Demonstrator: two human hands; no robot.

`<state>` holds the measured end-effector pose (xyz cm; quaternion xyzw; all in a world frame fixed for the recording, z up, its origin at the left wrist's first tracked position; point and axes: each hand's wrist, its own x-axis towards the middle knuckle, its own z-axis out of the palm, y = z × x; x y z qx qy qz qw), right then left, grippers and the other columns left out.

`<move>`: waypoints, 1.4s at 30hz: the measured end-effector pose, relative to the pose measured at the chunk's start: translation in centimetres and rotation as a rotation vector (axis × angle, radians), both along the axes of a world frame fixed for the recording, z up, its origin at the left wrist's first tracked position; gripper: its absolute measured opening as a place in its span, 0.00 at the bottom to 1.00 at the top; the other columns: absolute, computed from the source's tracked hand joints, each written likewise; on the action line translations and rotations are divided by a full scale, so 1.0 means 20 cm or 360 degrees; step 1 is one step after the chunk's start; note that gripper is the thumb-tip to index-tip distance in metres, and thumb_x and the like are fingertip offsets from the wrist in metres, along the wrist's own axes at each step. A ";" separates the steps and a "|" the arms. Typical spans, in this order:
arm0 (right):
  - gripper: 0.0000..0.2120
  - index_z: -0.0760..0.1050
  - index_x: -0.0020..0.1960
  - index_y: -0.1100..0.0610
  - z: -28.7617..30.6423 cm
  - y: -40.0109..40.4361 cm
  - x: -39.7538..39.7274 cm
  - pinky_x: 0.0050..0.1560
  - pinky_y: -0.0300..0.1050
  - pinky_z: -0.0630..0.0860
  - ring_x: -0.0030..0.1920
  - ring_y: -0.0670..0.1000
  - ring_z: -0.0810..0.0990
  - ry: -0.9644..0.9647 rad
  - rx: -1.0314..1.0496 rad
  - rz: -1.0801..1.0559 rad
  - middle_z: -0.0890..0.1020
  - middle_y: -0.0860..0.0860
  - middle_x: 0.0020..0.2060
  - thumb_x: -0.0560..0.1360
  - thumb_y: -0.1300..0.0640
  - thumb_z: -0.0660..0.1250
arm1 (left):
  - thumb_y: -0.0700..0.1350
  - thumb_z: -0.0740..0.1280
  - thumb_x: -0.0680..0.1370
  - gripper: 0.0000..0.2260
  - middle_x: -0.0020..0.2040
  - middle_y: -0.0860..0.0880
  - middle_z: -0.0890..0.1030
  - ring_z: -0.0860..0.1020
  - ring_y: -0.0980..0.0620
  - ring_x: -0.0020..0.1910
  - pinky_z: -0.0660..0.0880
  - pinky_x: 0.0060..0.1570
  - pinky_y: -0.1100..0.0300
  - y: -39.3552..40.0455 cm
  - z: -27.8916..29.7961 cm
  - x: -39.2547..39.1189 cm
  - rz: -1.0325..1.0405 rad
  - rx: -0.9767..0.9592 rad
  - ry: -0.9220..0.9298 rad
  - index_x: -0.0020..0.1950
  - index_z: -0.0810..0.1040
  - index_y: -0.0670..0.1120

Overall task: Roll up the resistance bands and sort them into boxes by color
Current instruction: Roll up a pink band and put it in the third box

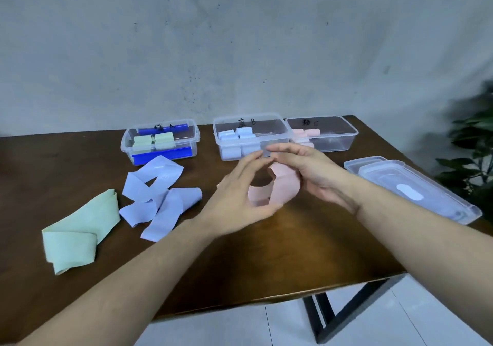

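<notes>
Because the pink band (pixel 277 188) is thin, soft and very light, it sags into a loose curl between the two hands at the centre of the frame, held just above the surface (pixel 306 252); it will not keep any shape of its own, so I judge a roll has to start from one end, pinched flat across its width and kept under slight tension, or the turns will spring open. The left hand (pixel 240 201) curls round the lower loop, thumb beneath; the right hand (pixel 312 175) holds the upper end, its fingers (pixel 282 149) meeting the left fingertips, though blur hides the exact pinch. The stuff looks smooth and may slip. The pink box (pixel 336 139), upper right of centre, already holds pink rolls; the blue box (pixel 250 143) sits beside it, the green box (pixel 160 143) further left. Loose blue bands (pixel 157 193) and a green band (pixel 80 231) lie at the left; lids (pixel 416 185) rest at the right.
</notes>
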<state>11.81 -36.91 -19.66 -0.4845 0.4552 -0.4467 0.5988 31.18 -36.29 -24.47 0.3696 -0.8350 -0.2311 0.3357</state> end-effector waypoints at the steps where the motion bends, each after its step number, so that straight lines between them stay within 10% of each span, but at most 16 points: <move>1: 0.09 0.81 0.58 0.56 0.01 0.02 0.00 0.50 0.41 0.78 0.47 0.48 0.83 -0.0029 -0.0009 0.0001 0.85 0.54 0.47 0.79 0.62 0.67 | 0.61 0.72 0.71 0.32 0.73 0.62 0.64 0.63 0.61 0.73 0.64 0.72 0.47 0.02 0.01 -0.03 0.0005 0.0008 0.0078 0.72 0.63 0.62; 14: 0.10 0.81 0.57 0.57 0.06 0.22 0.00 0.49 0.40 0.78 0.48 0.49 0.82 -0.0055 -0.0110 -0.0074 0.85 0.54 0.47 0.81 0.55 0.65 | 0.42 0.72 0.77 0.05 0.52 0.52 0.79 0.78 0.52 0.55 0.76 0.54 0.59 0.17 0.16 -0.14 -0.0042 -0.0239 0.0657 0.52 0.84 0.47; 18: 0.24 0.80 0.52 0.59 0.07 0.26 0.03 0.46 0.48 0.74 0.44 0.55 0.80 0.0231 -0.0146 -0.0201 0.83 0.56 0.43 0.80 0.38 0.60 | 0.43 0.71 0.78 0.06 0.42 0.57 0.81 0.78 0.61 0.44 0.71 0.45 0.69 0.22 0.26 -0.14 0.0037 0.0045 0.0847 0.43 0.81 0.53; 20: 0.42 0.77 0.60 0.64 0.07 0.26 0.04 0.56 0.61 0.74 0.61 0.72 0.73 0.0314 -0.0212 -0.0214 0.81 0.65 0.57 0.74 0.26 0.57 | 0.45 0.70 0.78 0.07 0.39 0.57 0.81 0.76 0.61 0.40 0.71 0.44 0.68 0.22 0.31 -0.14 0.0108 0.0237 0.0962 0.40 0.80 0.49; 22: 0.46 0.75 0.67 0.60 0.07 0.27 0.04 0.58 0.60 0.71 0.53 0.57 0.73 0.0264 -0.0303 -0.0122 0.73 0.67 0.65 0.71 0.22 0.52 | 0.48 0.70 0.79 0.09 0.39 0.52 0.81 0.76 0.57 0.41 0.72 0.46 0.60 0.21 0.35 -0.13 0.0154 0.0365 0.1095 0.41 0.81 0.46; 31: 0.15 0.79 0.61 0.50 0.01 0.32 0.10 0.61 0.55 0.77 0.60 0.51 0.81 0.0384 -0.0118 0.0184 0.85 0.49 0.56 0.77 0.48 0.69 | 0.49 0.68 0.80 0.13 0.42 0.48 0.83 0.82 0.52 0.37 0.81 0.39 0.56 0.04 0.44 -0.11 0.0393 0.1328 0.1752 0.58 0.79 0.40; 36: 0.08 0.75 0.56 0.42 -0.03 0.30 0.16 0.49 0.42 0.78 0.55 0.45 0.80 0.0583 0.0099 0.0255 0.82 0.40 0.52 0.80 0.42 0.62 | 0.48 0.69 0.80 0.14 0.43 0.47 0.83 0.82 0.53 0.27 0.76 0.24 0.60 -0.10 0.38 -0.09 0.0625 0.1592 0.1899 0.60 0.78 0.40; 42: 0.15 0.70 0.68 0.47 -0.13 0.22 0.13 0.55 0.50 0.82 0.58 0.48 0.79 0.0660 0.0221 0.0256 0.80 0.44 0.58 0.82 0.51 0.62 | 0.53 0.71 0.77 0.18 0.45 0.48 0.84 0.83 0.51 0.30 0.78 0.26 0.59 -0.30 0.26 -0.09 0.0814 0.1634 0.1791 0.61 0.78 0.43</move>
